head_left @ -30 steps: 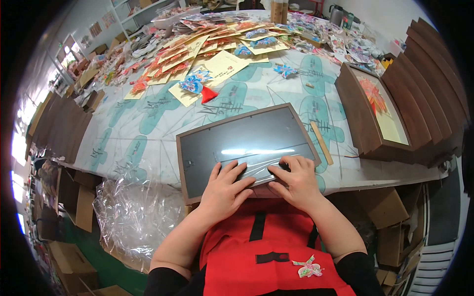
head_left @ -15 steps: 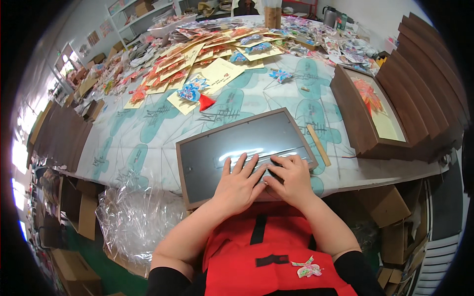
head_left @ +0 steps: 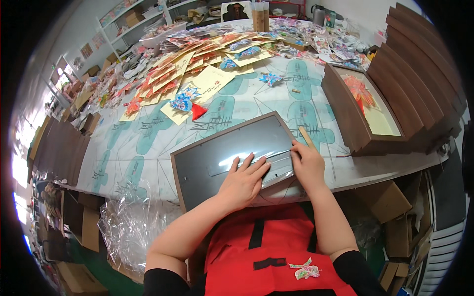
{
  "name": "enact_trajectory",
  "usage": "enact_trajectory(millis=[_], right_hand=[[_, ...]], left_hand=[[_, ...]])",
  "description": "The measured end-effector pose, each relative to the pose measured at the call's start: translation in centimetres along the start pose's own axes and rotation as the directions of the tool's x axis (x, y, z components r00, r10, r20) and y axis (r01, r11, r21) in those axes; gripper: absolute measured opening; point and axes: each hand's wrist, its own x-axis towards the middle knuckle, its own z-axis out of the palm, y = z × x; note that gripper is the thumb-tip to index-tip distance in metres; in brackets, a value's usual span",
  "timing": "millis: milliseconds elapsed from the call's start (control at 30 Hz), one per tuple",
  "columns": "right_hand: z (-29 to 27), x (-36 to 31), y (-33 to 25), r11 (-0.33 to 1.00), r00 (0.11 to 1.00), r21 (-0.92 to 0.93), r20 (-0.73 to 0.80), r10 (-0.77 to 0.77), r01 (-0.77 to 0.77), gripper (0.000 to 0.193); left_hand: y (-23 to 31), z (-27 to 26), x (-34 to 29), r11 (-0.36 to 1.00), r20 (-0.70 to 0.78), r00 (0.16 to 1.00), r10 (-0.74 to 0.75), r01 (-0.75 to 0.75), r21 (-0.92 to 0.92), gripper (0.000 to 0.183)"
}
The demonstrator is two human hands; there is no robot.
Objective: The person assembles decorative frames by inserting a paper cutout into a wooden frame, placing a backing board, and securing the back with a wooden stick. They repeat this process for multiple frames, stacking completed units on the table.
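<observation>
A shadow-box frame (head_left: 210, 175) with a brown rim and a glossy dark back panel lies at a slant at the table's near edge. My left hand (head_left: 242, 181) rests flat on the panel, fingers stretched, beside a strip of clear film (head_left: 281, 170) near the frame's near right side. At the frame's right edge, my right hand (head_left: 310, 165) has its fingers curled round the rim, thumb toward the panel. Just beyond that hand lies a thin wooden strip (head_left: 307, 136), its near end hidden behind the fingers.
Yellow cards with orange and blue paper-cut flowers (head_left: 170, 66) pile up at the back. A blue ornament with a red tassel (head_left: 199, 111) lies left of centre. Brown box frames (head_left: 407, 79) stack at right; dark panels (head_left: 61, 143) stand at left. Crumpled clear plastic (head_left: 131, 224) sits below the table edge.
My right hand has moved from the middle of the film strip to the frame's right edge. The left hand stays flat on the panel. The view has shifted slightly.
</observation>
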Motion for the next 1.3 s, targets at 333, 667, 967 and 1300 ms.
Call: enact_trajectory(millis=[333,667,967,1300], right_hand=[[0.5,0.1,1.7,0.96,1.0,0.278,-0.024,0.014,-0.007,0.025],[1.4,-0.2,1.6,0.927,1.0,0.374,0.003,0.021,-0.021,0.024],[1.2,-0.7,1.4,0.927,0.995,0.362,0.0,0.099,-0.092,0.022],[1.0,-1.9,-4.8,0.914,0.921,0.155,0.054,-0.386,0.374,0.027]], left_hand=[[-1.7,2.3,5.9,0.898,-0.179,0.97,-0.162,0.07,-0.434,0.017],[-18.8,-5.4,-11.3,-0.136,-0.069,0.251,-0.966,-0.712,-0.689,0.016],[-13.8,-7.3,-34.0,0.424,-0.229,-0.409,-0.883,-0.488,-0.763,0.011],[-1.6,-6.3,-14.5,0.918,-0.355,0.852,-0.386,0.391,-0.06,0.033]])
